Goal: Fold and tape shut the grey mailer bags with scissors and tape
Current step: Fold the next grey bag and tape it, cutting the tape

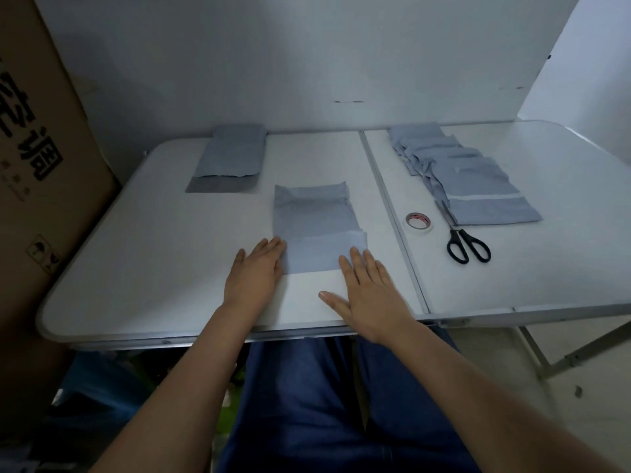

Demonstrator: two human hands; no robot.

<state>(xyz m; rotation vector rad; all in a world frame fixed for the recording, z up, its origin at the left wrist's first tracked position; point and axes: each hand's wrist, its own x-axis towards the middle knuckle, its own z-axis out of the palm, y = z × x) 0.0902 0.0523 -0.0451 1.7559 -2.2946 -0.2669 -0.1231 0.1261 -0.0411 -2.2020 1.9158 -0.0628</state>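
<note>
Now both hands flat: left hand (254, 272) fingers, right hand (367, 290) fingers straight, touching mailer bag (319, 227).

On the desk (143, 240) before me lies one mailer bag (317, 227) — a stack of bags (232, 155) behind-left, spread bags (471, 179) behind-right, with tape roll (419, 224) and scissors (466, 245) just before them.

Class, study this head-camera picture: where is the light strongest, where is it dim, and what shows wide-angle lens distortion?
Head view: light is strongest on the white table top and right wall; the cardboard box and the space under the table sit in dim shadow. The table's edges bow, a wide-angle effect. Scissors and tape roll look fairly sharp; no strong glare.
</note>
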